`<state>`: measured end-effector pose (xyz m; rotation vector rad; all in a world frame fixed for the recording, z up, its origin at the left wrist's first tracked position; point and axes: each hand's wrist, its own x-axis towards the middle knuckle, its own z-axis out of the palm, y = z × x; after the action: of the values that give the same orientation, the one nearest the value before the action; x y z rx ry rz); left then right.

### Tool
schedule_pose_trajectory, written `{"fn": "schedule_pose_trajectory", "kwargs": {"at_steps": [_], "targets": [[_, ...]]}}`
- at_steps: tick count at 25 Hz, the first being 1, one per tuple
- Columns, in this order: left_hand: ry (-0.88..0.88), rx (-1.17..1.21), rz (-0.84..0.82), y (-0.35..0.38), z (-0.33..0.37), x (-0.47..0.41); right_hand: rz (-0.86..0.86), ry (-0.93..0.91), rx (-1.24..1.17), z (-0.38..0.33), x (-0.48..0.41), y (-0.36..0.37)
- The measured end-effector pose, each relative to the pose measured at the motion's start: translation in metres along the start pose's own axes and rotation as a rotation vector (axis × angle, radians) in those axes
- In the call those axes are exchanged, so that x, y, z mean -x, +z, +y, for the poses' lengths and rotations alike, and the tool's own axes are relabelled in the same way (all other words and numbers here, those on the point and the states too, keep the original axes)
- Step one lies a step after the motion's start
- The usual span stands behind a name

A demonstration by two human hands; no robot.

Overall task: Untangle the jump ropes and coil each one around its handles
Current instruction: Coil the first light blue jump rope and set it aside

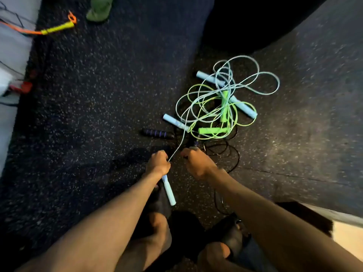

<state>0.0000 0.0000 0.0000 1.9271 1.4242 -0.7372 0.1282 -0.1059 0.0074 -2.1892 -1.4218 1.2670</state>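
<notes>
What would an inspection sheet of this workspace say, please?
Surface: dark speckled floor.
Job's things: blue and green ropes tangled in one pile; black rope beside it, one purple-striped handle lying free.
Clutter: yellow handle with orange rope, green item, at the far edge.
Hands: left hand grips a blue handle; right hand curled, seemingly on the black rope.
Cables: thin dark wires at left edge.
Surroundings: pale surface on the left.

left hand [159, 163]: fist covers the top of the light blue handle [169, 191] and its cord joint | right hand [194, 163]: curled fingers hide what they pinch, something dark | black rope [233, 154], just beyond the right grip: loops lost against the dark floor [98, 95] | far beyond the left grip: yellow handle [58, 28], its orange cord [23, 30] cut by the frame edge; green object [99, 10] cut by the top edge, blurred
</notes>
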Motion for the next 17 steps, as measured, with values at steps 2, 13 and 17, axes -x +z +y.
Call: {"fn": "schedule_pose_trajectory", "kwargs": {"at_steps": [2, 13, 17], "targets": [[-0.062, -0.008, 0.036, 0.026, -0.016, -0.018, -0.056, -0.086, 0.095, 0.005, -0.022, 0.026], [0.138, 0.203, 0.451, 0.111, -0.034, -0.063, 0.062, -0.203, 0.591, 0.026, -0.093, 0.073], [0.271, 0.467, 0.529, 0.085, -0.012, -0.059, 0.154, -0.128, 0.569, 0.022, -0.094, 0.050]]}}
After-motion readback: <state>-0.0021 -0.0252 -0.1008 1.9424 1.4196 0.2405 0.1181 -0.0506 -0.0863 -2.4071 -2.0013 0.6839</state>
